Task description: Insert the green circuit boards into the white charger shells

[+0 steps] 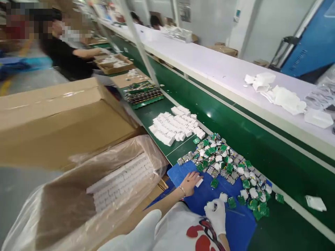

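On the blue mat [180, 171], my bare left hand [191, 183] has its fingers closed on a small white plastic piece [199, 182]. A white glove covers my right hand [216, 212], which is curled shut near my body. Something small and dark shows between its fingers, too small to name. A heap of small green circuit boards [214, 183], grey square parts and white pieces spreads beyond both hands. Just past my right hand lie a loose green board [231, 202] and a white piece [223, 197].
White blocks [167, 127] stand in rows beyond the mat, with stacked circuit-board panels [143, 94] farther off. A plastic-lined carton [123, 181] holds white parts at my left. A white shelf [209, 66] runs along the green conveyor. A co-worker [65, 52] works at the far left.
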Available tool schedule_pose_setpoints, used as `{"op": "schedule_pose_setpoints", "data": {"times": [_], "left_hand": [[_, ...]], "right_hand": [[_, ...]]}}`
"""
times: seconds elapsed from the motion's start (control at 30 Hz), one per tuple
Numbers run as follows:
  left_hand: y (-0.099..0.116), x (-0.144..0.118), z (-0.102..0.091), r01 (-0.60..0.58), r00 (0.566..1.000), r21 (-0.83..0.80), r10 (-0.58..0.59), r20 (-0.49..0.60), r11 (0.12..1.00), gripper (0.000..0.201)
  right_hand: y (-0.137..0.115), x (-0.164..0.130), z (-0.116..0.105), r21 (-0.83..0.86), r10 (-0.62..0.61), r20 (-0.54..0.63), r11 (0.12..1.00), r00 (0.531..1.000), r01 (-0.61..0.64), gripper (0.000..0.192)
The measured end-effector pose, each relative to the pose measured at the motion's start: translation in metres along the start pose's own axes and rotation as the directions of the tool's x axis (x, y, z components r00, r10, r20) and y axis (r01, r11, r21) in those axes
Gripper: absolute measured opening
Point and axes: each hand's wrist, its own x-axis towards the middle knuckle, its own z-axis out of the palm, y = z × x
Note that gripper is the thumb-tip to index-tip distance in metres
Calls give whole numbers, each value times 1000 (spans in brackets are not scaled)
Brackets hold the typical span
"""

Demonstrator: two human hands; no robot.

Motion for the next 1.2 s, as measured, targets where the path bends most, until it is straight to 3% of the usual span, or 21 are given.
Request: {"op": "schedule_pose_setpoints", "data": {"times": [0.13,0.33,0.57,0.67,0.83,0.97,1.2], "left_hand": [[-30,-5,-6,-187,962,15,180,207,982,61],[-68,7,-26,-268,905,-113,290,311,957,52],[-63,25,-29,-360,823,-304,454,343,882,52],[-54,27,-34,-367,805,-386,497,324,846,52],[-37,32,-51,-354,818,-487,517,252,798,51],[-26,39,-65,-370,835,-512,519,184,775,53],[-2,40,-96,-500,772,-513,628,100,697,50]], "right_hand": [[-9,13,37,115,137,-198,987,971,-116,31],[24,4,52,109,280,-337,960,899,-258,29],[61,18,63,-68,244,-395,954,886,-293,49],[62,23,67,-113,175,-438,962,882,-247,39],[40,26,67,-141,55,-554,977,831,-159,22],[3,19,50,-216,-96,-637,975,765,-57,26],[-56,14,31,-375,-364,-705,920,608,117,28]]}}
